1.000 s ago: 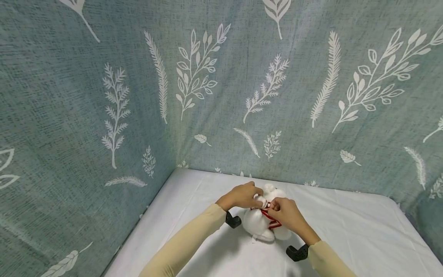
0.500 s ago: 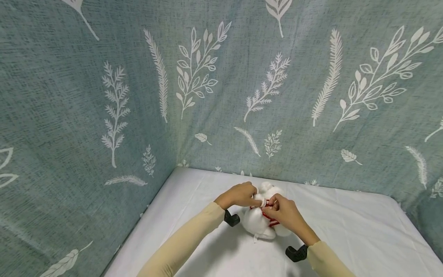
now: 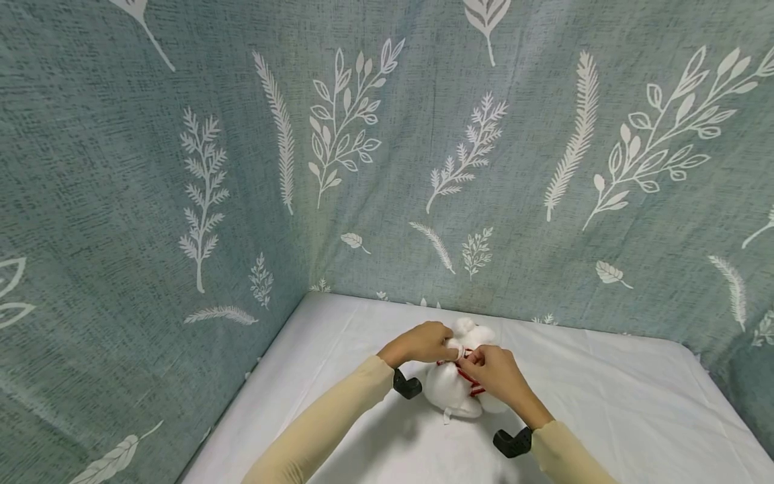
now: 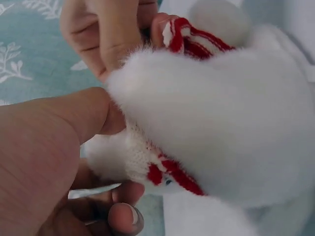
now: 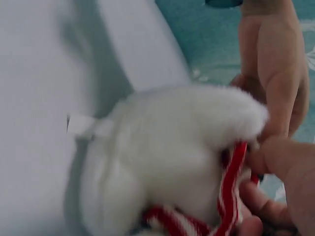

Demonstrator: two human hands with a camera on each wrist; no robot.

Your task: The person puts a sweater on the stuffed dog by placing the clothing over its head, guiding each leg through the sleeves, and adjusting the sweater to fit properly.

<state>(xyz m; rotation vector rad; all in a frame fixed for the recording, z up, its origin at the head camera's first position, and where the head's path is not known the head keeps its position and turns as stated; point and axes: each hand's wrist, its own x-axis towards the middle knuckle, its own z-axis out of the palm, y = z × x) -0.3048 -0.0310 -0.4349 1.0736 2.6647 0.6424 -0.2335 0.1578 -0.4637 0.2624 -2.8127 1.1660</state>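
Observation:
A white plush toy [image 3: 449, 391] wearing a red-and-white striped knit garment [image 5: 231, 182] is on the white-covered table, between both hands. My left hand [image 3: 426, 341] pinches the toy's small limb at its cream knit cuff [image 4: 138, 155], thumb on one side and fingers on the other. From the other side, my right hand [image 3: 498, 370] pinches the knit at the toy's neck and shoulder area, its fingertips close to the left thumb. Part of the right fingers is hidden behind the plush in the left wrist view. Red trim [image 4: 179, 177] shows below the cuff.
White cloth covers the table [image 3: 338, 343], which meets a green-blue curtain [image 3: 387, 269] with white leaf prints at the back and left. A black wrist mount [image 3: 408, 385] sits under each wrist. A small white tag [image 5: 81, 125] sticks out from the toy.
The right fingers shift slightly left along the knit, closer to the left hand. The toy tips a little, and the left hand stays nearly in place.

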